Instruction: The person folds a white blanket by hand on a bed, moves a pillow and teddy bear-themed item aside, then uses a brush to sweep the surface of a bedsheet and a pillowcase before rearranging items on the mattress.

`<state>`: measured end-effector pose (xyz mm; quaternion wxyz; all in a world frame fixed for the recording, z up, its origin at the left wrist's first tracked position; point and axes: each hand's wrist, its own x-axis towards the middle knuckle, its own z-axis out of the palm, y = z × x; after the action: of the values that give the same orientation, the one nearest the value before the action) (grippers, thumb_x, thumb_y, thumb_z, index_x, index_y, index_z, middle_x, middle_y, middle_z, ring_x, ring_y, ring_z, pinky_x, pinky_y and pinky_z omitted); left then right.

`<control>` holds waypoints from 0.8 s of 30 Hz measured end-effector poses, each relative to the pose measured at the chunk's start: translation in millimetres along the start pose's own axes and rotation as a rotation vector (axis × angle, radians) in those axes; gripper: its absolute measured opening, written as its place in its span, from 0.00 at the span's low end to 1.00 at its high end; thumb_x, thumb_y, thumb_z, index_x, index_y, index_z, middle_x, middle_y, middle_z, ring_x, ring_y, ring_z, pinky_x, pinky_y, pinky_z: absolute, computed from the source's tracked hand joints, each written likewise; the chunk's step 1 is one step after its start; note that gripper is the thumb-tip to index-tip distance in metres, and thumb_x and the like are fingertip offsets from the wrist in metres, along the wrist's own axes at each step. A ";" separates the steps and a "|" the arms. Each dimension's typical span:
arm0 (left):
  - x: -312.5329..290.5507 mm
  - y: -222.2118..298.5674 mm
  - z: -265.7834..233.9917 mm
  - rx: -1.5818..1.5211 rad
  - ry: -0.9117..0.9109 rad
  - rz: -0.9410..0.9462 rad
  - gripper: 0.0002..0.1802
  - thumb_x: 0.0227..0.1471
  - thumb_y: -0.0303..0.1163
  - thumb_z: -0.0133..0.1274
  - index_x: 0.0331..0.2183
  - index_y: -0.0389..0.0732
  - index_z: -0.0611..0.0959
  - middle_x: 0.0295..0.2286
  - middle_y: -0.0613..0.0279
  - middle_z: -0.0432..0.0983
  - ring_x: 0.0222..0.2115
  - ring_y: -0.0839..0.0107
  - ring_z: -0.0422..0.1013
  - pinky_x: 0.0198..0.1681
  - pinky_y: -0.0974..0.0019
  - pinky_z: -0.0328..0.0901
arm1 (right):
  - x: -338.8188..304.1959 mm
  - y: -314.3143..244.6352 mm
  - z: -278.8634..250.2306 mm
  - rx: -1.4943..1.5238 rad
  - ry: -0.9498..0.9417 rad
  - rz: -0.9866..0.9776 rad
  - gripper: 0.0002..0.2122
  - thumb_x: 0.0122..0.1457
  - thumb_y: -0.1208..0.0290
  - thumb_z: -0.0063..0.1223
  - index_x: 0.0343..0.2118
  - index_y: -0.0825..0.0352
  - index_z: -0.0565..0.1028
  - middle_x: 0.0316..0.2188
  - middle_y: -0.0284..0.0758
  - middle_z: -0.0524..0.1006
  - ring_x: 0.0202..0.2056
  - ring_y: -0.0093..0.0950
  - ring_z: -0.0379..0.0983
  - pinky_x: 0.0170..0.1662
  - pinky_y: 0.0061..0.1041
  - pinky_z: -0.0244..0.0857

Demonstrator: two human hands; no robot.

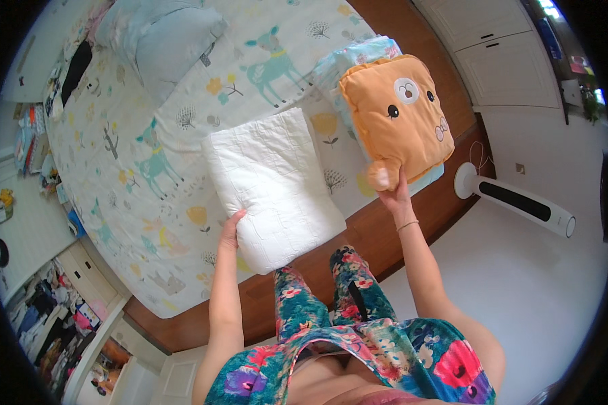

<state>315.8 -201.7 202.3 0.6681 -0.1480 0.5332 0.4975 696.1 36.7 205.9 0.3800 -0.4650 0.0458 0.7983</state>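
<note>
A folded white quilt (270, 182) is found at the centre of the frame, laid on the printed bed sheet (175, 229). An orange animal-face cushion (412, 94) is found to its upper right, on top of folded light-blue fabric (327, 71).

The left hand (231, 231) is placed at the quilt's lower left edge, thumb against the surface; its fingers are hidden, so it cannot be told how far they are closed. The right hand (394, 196) is closed on the cushion's lower corner, beside a round pompom (382, 177).

Risks are judged as follows. The quilt could be unfolded or skewed if pulled by one edge only. The cushion could be slid off the fabric, or the fabric dragged along, if the single held corner were tugged.

The quilt's lower end is seen to overlap the wooden bed frame (246, 314), near the person's knees; support beneath it cannot be confirmed. The cushion pile likewise reaches the frame on the right, with a white tower fan (513, 199) standing beyond. The most open room is offered by the sheet left of the quilt.
</note>
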 end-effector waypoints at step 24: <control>-3.0 -25.8 403.6 0.000 -0.621 0.081 0.29 0.39 0.34 0.54 0.45 0.35 0.67 0.37 0.56 0.70 0.37 0.68 0.69 0.37 0.67 0.66 | -205.9 -191.2 154.2 -0.404 -0.634 -0.830 0.16 0.52 0.65 0.47 0.42 0.66 0.68 0.39 0.38 0.71 0.38 0.27 0.67 0.45 0.30 0.62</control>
<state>565.3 78.8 352.7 0.7787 0.0322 0.3089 0.5452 768.5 121.5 506.4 0.5609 -0.2448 -0.4113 0.6755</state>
